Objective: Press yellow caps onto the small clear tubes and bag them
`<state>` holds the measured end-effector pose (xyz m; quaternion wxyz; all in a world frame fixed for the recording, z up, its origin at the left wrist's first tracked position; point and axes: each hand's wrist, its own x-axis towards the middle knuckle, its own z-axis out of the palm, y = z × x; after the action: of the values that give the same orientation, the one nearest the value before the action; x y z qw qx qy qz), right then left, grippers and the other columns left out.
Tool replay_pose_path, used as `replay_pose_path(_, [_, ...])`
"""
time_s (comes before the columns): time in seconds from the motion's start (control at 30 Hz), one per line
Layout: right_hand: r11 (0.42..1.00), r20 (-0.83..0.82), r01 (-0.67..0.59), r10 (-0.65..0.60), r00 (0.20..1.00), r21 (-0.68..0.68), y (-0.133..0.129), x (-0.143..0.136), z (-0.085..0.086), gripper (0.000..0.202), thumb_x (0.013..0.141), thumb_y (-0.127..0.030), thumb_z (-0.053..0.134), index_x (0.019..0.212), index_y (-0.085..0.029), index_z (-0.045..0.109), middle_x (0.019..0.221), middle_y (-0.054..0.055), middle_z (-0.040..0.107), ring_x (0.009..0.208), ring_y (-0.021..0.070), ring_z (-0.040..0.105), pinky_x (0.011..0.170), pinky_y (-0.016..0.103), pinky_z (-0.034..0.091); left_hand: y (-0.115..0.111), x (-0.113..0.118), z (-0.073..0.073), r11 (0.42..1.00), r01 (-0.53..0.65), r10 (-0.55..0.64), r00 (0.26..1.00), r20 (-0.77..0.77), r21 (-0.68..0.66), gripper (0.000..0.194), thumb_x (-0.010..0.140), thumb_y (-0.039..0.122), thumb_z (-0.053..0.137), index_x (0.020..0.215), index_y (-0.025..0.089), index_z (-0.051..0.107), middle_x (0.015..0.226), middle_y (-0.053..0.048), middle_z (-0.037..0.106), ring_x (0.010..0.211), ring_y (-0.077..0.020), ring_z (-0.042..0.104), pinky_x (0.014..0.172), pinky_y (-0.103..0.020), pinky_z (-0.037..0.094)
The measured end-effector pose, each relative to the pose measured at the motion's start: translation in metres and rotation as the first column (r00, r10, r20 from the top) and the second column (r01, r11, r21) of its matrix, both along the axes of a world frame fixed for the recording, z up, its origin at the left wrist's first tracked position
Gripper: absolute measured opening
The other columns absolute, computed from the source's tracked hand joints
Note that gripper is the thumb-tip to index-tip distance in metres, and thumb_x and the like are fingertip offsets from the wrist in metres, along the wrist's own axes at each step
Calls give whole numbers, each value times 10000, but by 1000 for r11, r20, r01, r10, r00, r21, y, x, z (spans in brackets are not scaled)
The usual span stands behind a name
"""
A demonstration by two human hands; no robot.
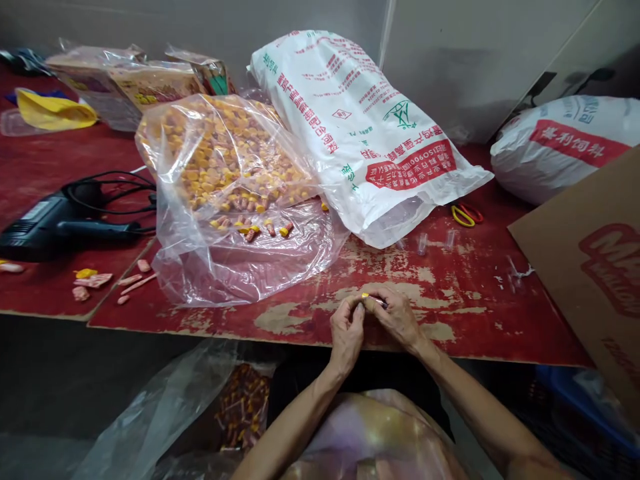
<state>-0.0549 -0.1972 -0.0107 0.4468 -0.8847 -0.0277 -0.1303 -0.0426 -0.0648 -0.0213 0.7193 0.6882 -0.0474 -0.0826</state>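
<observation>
Wall (200,20): gray, 2 seams (387,33) in my view
Table (525,333): red, I see tan worn patches (283,320)
Floor (40,387): dark
Light: dim

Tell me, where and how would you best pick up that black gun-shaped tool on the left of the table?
Grip the black tool by its handle, probably coming from the near side, by the table's front edge. The handle is slim and juts out to the right, while the cable loops along its far side, so the near side looks freer.
</observation>
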Motion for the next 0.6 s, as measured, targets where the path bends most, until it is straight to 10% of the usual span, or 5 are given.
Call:
replay_pose_path(0.1, [951,-67,-23,2,998,-307,-15,7,2,263,927,-222,469,744,-165,648,718,35,635,652,156,575,623,246,419,0,9,-4,978,143,-153,987,56,154,236,797,234,510,937,174,689,892,-61,682,853,-194,618,806,-309,470])
replay_pose_path(0.3, [584,-398,-300,-43,916,-754,-21,25,14,165,834,-101,560,732,-145,682,711,82,660,666,202,617,592,258,429,1,25,-11,904,214,-272,956,111,371,255,795,296,515,906,191,719,828,-54,622,693,-165,588,670,-296,483])
replay_pose_path(0.6, [546,-338,-303,39,940,-781,-21,36,3,159,891,-116,514,848,-127,667,806,105,652,732,223,613,605,276,440,-1,30,-17,979,83,-97,993,69,186,246,792,369,572,890,180,697,829,-56,647,784,-182,609,711,-296,513])
